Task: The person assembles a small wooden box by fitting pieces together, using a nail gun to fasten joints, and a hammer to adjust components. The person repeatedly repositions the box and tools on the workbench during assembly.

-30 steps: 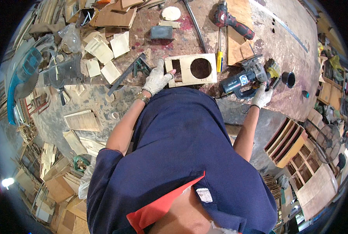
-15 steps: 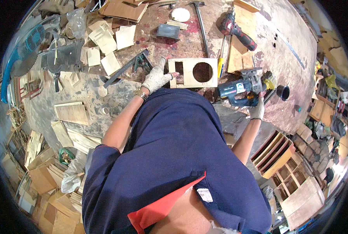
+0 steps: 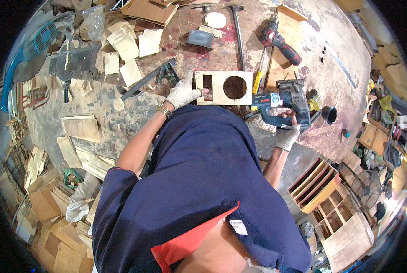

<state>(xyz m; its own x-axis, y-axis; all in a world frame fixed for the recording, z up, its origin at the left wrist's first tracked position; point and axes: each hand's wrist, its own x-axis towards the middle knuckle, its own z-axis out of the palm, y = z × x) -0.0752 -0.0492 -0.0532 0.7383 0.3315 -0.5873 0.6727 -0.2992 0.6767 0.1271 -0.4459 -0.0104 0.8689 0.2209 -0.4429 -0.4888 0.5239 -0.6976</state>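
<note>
Wearing a dark blue shirt (image 3: 208,173) with a red lining at the neck, a wristwatch (image 3: 164,109) on the left arm and pale work gloves (image 3: 178,97) with bare fingertips showing. Keeping the two hands apart from each other along the near edge of the table (image 3: 322,86). Clamping the left hand (image 3: 184,93) on the left end of a wooden panel (image 3: 218,82), with the thumb across the face; holding that panel right at the surface's near edge, with a rectangular cutout toward the left and a large round hole toward the right. Gripping a blue-and-black power saw (image 3: 299,103) by the handle with the right hand (image 3: 289,133), just beside the panel's right end, with the flat foot and thin blade toward the far side. Just left of the panel, by the left hand, a dark metal square (image 3: 151,79), aslant. Right of the saw, toward the surface's near right corner, a black cup (image 3: 329,114). Beyond the panel's right end, a screwdriver (image 3: 257,82) with a yellow handle. Toward the left, flat wood offcuts (image 3: 124,44), partly overlapping; farther left, a big teal saw (image 3: 38,42) with a toothed blade. Deeper in, a red-and-black drill (image 3: 280,43) on a long board (image 3: 280,63), a hammer (image 3: 238,41) with its head away from the near edge, a grey block (image 3: 200,39), and behind that a pale round disc (image 3: 215,20).
</note>
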